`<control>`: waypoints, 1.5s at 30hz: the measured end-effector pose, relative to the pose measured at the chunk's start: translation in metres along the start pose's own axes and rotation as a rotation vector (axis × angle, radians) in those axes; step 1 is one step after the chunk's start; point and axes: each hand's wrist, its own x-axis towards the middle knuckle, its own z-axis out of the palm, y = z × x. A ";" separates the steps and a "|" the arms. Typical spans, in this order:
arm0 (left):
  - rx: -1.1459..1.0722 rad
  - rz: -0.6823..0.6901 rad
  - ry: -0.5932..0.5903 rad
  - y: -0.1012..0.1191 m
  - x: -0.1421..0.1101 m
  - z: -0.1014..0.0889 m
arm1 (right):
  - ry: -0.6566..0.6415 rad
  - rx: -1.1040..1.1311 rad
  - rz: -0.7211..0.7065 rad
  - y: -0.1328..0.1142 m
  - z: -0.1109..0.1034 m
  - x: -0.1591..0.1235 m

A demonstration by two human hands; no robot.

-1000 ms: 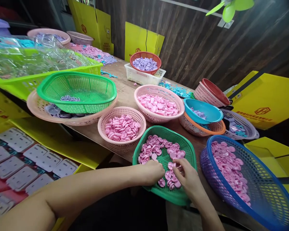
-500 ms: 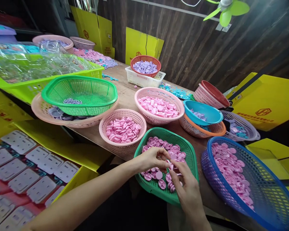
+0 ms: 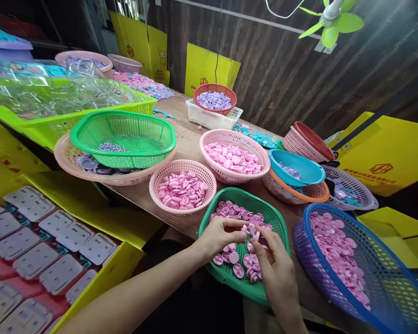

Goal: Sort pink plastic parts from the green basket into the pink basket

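Both of my hands are over a green basket (image 3: 209,269) of round pink plastic caps (image 3: 233,258). My left hand (image 3: 218,239) pinches a small pink plastic piece (image 3: 244,228) between thumb and fingertips. Close beside it, my right hand (image 3: 277,264) grips a pink round cap (image 3: 255,235), seen partly edge-on, between thumb and fingers. The fingertips of the two hands are nearly touching, and the fingers partly hide both pieces.
Behind the green basket stand a pink basket of small oval pieces (image 3: 182,190) and another of pink blocky pieces (image 3: 234,157). A blue basket (image 3: 301,250) of pink caps is at right. An open yellow carton (image 3: 132,260) with white panels (image 3: 50,260) sits at left.
My hands have drawn slightly apart from where they met around a pink piece. The whole view has shifted a little, with the scene now lower and further right.
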 end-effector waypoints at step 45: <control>1.331 0.477 0.573 0.073 0.004 -0.080 | -0.204 -0.580 0.175 0.085 -0.028 0.066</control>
